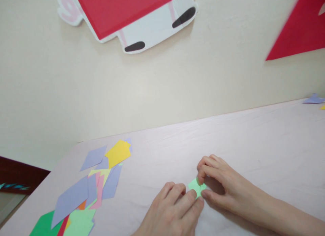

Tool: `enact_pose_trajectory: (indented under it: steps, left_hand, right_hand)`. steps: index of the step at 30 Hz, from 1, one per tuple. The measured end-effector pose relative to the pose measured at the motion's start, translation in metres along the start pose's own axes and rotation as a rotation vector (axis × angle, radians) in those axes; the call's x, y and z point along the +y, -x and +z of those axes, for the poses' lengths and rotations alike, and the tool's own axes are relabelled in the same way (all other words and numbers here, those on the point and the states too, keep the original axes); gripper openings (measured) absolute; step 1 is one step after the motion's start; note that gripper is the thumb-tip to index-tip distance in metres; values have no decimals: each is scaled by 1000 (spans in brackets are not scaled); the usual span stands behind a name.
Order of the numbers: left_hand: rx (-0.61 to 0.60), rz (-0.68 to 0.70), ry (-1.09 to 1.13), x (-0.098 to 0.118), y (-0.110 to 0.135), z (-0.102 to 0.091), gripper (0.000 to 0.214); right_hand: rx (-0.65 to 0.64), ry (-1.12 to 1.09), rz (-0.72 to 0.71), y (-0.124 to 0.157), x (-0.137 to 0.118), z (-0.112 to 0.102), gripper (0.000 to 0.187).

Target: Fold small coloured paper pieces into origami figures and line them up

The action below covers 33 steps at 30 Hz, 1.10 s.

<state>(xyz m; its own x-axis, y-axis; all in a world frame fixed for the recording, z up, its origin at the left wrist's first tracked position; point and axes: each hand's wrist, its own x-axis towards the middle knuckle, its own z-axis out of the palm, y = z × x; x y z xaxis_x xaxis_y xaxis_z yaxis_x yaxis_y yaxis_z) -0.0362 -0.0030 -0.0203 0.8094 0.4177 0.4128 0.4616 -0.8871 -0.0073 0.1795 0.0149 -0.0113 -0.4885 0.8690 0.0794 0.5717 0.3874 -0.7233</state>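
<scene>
A small light-green piece of paper [195,186], creased or folded, lies on the pale tabletop between my hands. My left hand [175,209] comes from below, its fingers bent and closed, with index finger and thumb pressing the paper's near left edge. From the right reaches my right hand [218,182], its curled fingertips on the paper's far right corner and its thumb at the near right edge. Part of the paper is hidden under the fingers.
Sheets of coloured paper, among them a yellow one [118,154], a lilac one [71,197] and a dark green one [45,225], overlap at the left. A lilac folded piece [314,99] sits far right. Behind the table [157,151] rises a wall [142,90] with red-and-white decorations.
</scene>
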Motion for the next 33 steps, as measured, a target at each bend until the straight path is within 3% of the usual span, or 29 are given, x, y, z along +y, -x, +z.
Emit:
enact_pose_trajectory:
  steps: [33]
  left_hand:
    - [-15, -8, -22, 2, -3, -2, 19]
  right_hand:
    - [31, 60, 4, -3, -5, 3, 17]
